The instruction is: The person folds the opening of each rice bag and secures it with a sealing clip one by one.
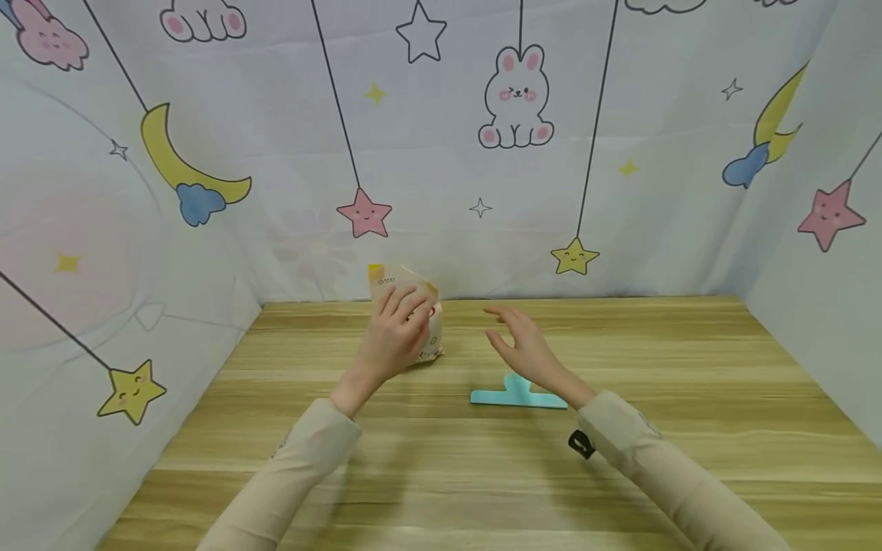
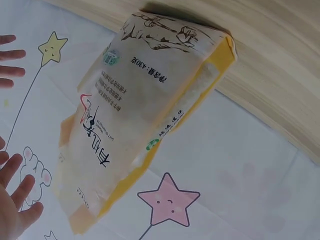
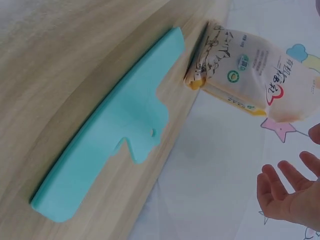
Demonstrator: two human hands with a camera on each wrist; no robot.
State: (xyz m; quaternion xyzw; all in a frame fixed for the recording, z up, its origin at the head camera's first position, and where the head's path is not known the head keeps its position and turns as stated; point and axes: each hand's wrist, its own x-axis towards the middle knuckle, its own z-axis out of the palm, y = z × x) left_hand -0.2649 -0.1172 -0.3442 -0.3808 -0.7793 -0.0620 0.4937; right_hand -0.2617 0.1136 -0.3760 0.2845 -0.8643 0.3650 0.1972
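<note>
A cream plastic food pouch (image 1: 430, 348) with yellow-orange sides and Chinese print stands at the table's back, leaning. My left hand (image 1: 393, 333) is in front of it in the head view and hides part of it, fingers nearly straight. The left wrist view shows the pouch (image 2: 130, 105) upside down, with spread fingers (image 2: 22, 192) apart from it at the left edge. A turquoise bag-sealing clip (image 1: 515, 394) lies flat right of the pouch. Above and behind the clip, my right hand (image 1: 527, 344) is raised, holding nothing, thumb and fingers apart. The right wrist view shows the clip (image 3: 115, 120) whole.
The wood-grain table (image 1: 448, 474) meets a white printed curtain (image 1: 441, 153) at the back, and similar cloth hangs on both sides. Next to the right cuff, a small black object (image 1: 582, 444) appears; what it is cannot be made out.
</note>
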